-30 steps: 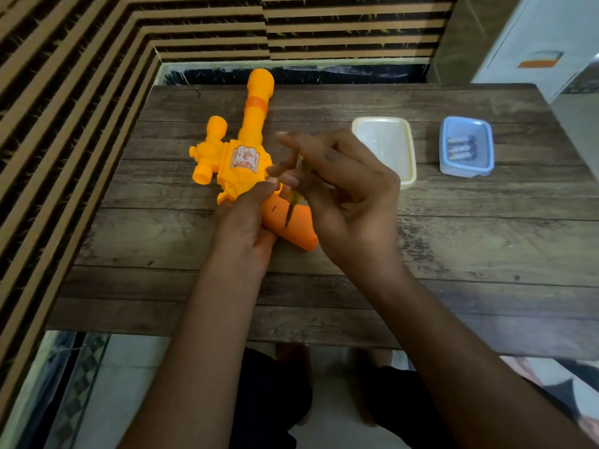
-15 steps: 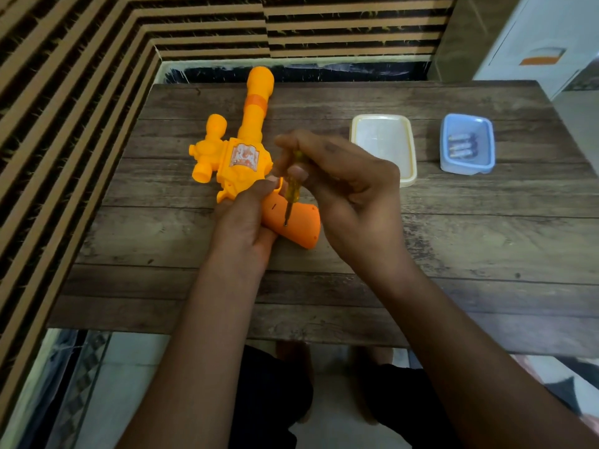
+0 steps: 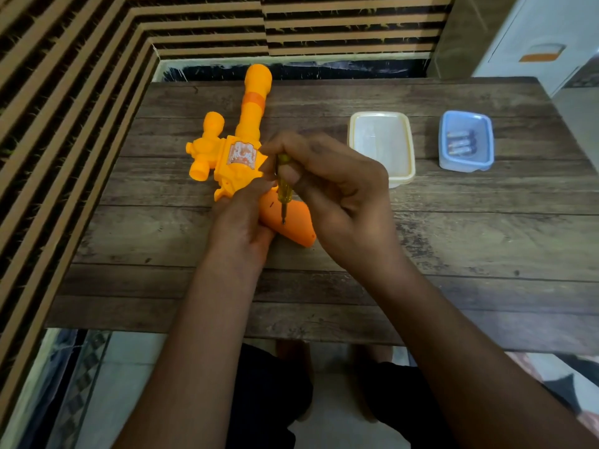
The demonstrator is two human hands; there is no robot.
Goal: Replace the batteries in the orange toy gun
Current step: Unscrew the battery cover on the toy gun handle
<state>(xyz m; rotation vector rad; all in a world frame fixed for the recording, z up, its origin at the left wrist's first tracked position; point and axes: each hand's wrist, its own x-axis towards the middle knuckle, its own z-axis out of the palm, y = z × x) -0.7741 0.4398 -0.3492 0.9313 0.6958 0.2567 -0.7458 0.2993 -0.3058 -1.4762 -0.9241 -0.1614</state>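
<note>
While hands steady it, orange toy gun [image 3: 241, 160] lies flat.

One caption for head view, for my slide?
Right hand drives screwdriver into toy gun grip; left hand steadies it.

I see the orange toy gun [image 3: 241, 157] lying flat on its side on the wooden table [image 3: 453, 241], barrel pointing away toward the far edge, its darker orange grip [image 3: 288, 225] angled back toward the near edge. A pale sticker sits on its body, and a stubby scope-like piece juts from its left side. To the gun's right, well apart, a blue tub [image 3: 466, 140] holds the batteries [image 3: 460, 142], three by my count, lying side by side; their markings are too small to read.
</note>
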